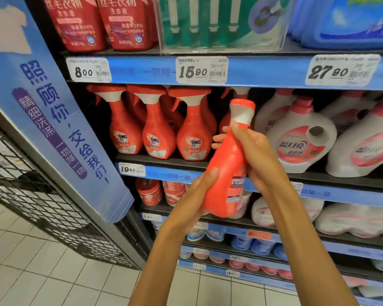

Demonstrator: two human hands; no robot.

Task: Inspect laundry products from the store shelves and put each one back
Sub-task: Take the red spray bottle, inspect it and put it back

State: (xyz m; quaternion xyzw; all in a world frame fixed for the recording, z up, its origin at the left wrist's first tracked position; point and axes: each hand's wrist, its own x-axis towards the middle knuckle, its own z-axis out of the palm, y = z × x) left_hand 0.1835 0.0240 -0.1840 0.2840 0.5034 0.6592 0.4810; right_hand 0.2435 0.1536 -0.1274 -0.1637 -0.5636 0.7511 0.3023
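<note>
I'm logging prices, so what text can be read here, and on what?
"8.00": left price tag
"15.90": middle price tag
"27.90": right price tag
"19.90": lower price tag
"OMO": shelf spray bottle
"蓝月亮": white jug
"照顾你,交给我们!": blue side panel
Held spray bottle label: too blurred.

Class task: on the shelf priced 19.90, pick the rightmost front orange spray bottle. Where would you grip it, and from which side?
Grip the spray bottle at its narrow neck, just under the white collar, coming straight in from the aisle. It stands upright, its body widens downward, and a neighbouring bottle crowds its left.
</note>
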